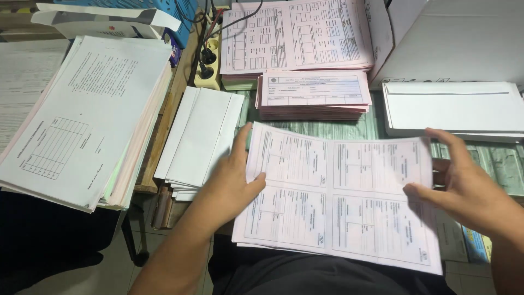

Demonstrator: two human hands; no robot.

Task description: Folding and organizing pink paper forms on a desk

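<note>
From the head camera, your left hand lies flat, fingers spread, on the left edge of a pale pink printed form — a large sheet ruled into four panels of fine text and boxes, creased along its middle. Your right hand pinches its right edge, thumb against fingers. The sheet tops a thin stack at the desk's near edge, over your lap. Beyond it lie folded pink forms; white envelopes sit left — more envelopes toward the far right corner.
</note>
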